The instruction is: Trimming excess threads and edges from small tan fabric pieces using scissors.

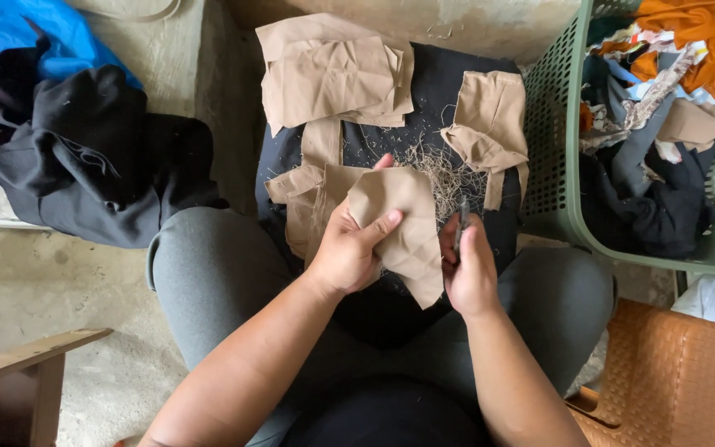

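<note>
My left hand (349, 248) grips a tan fabric piece (403, 228), thumb across its face, over my lap. Beside it, my right hand (469, 269) is closed around a small dark cutting tool (462, 219) at the fabric's right edge. A black cloth (448, 83) covers the stool in front of my knees. On it lie a stack of tan pieces (333, 74) at the back, another tan piece (490, 124) at the right and more under my left hand (304, 194). Loose thread trimmings (444, 174) are heaped in the middle.
A green plastic basket (560, 165) with mixed cloth, orange and dark, stands at the right. Black garments (93, 149) and blue cloth (18, 33) lie on the concrete floor at the left. A wooden piece (26, 364) is at lower left, an orange-brown plastic surface (672, 381) at lower right.
</note>
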